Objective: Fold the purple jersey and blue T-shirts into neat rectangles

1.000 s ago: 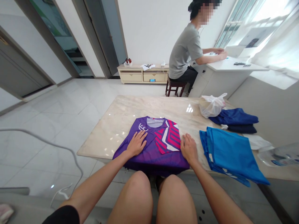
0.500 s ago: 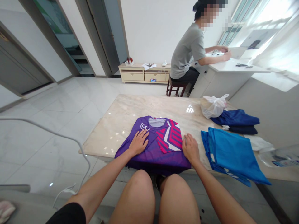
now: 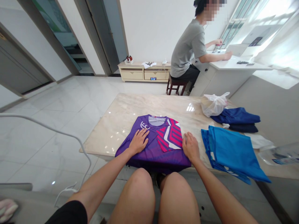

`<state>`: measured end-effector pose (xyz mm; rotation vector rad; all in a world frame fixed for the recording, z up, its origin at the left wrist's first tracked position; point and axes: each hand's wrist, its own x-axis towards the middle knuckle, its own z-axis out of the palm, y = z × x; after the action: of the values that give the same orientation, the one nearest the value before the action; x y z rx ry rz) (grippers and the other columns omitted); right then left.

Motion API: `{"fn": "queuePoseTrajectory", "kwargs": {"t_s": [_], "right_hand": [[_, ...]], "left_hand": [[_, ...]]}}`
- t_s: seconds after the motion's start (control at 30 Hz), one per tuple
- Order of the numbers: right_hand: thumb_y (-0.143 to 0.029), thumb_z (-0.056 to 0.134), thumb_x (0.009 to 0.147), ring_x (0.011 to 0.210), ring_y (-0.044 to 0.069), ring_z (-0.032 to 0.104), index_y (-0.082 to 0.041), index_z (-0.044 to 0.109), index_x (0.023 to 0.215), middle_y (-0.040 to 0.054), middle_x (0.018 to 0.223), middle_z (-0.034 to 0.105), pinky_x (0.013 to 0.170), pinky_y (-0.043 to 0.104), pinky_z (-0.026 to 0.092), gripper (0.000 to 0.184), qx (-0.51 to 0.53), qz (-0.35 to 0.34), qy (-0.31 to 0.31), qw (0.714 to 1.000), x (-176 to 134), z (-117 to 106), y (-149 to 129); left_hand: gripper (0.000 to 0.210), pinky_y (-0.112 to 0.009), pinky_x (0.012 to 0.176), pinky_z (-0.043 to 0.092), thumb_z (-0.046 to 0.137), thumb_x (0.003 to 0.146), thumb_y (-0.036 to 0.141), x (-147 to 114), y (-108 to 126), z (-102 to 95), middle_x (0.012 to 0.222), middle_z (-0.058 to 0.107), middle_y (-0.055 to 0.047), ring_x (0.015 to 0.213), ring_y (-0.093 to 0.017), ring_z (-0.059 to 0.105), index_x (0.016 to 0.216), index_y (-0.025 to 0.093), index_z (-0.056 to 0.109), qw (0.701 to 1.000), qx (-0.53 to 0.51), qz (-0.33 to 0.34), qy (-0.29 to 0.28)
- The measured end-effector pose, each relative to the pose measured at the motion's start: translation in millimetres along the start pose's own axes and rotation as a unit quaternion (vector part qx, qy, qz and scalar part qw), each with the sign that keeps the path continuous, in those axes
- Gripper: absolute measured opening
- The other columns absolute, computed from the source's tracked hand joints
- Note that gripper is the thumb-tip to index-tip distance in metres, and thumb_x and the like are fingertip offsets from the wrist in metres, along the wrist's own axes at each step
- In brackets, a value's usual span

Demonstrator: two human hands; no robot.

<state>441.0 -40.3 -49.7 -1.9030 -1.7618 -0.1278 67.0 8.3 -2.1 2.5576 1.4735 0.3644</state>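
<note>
A purple jersey [image 3: 154,157] with a pink and white pattern lies on the marble-topped table [image 3: 100,133], its collar at the far side and its lower part hanging over the near edge. Flat on the jersey's left part, just below the white emblem, rests my left hand [image 3: 138,141] with its fingers stretched out. My right hand [image 3: 190,145] lies along the jersey's right edge, palm down, touching the patterned side and the tabletop. Neither hand grips anything. Part of the jersey is hidden under my left hand.
Folded blue clothing [image 3: 233,152] lies to the right, overhanging the edge. Behind it are dark blue garments [image 3: 238,115], a white plastic bag [image 3: 215,105] and a clear bottle [image 3: 280,154]. A person [image 3: 188,46] sits at a white desk. A white cable [image 3: 58,132] arcs at left.
Both my hands and the jersey stay where they were. At the desk, the seated person's hands have moved apart, one of them raised. The camera view has shifted slightly.
</note>
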Motion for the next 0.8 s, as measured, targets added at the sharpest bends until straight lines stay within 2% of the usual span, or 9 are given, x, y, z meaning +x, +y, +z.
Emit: {"fn": "queuePoseTrajectory", "kwargs": {"t_s": [0.3, 0.57, 0.8], "right_hand": [[-0.034, 0.034, 0.111, 0.15, 0.037, 0.053, -0.007, 0.068, 0.141, 0.0265, 0.156, 0.061, 0.127, 0.056, 0.04, 0.053, 0.001, 0.004, -0.014, 1.0, 0.6, -1.4, -0.1], [-0.032, 0.037, 0.11, 0.148, 0.037, 0.054, -0.004, 0.068, 0.138, 0.0275, 0.154, 0.062, 0.126, 0.056, 0.041, 0.051, -0.003, -0.005, 0.003, 1.0, -0.3, 2.7, 1.8], [-0.034, 0.037, 0.11, 0.147, 0.035, 0.056, -0.01, 0.069, 0.138, 0.0248, 0.153, 0.064, 0.125, 0.056, 0.043, 0.048, -0.001, -0.007, 0.019, 1.0, -0.8, 4.3, 3.2]], "left_hand": [[0.057, -0.054, 0.139, 0.024, 0.044, 0.11, 0.036, -0.1, -0.7, 0.6, 0.176, 0.045, -0.008, 0.165, -0.026, 0.037, 0.165, 0.024, 0.051, 1.0, 0.0, 0.001, 0.002], [0.056, -0.052, 0.139, 0.025, 0.043, 0.11, 0.035, -0.6, 1.2, -0.7, 0.176, 0.046, -0.006, 0.165, -0.024, 0.037, 0.165, 0.026, 0.05, 1.0, 0.011, -0.003, 0.002], [0.056, -0.051, 0.139, 0.026, 0.045, 0.109, 0.034, 0.6, 2.6, -1.3, 0.174, 0.048, -0.007, 0.164, -0.025, 0.039, 0.164, 0.025, 0.052, 1.0, 0.013, -0.005, 0.007]]}}
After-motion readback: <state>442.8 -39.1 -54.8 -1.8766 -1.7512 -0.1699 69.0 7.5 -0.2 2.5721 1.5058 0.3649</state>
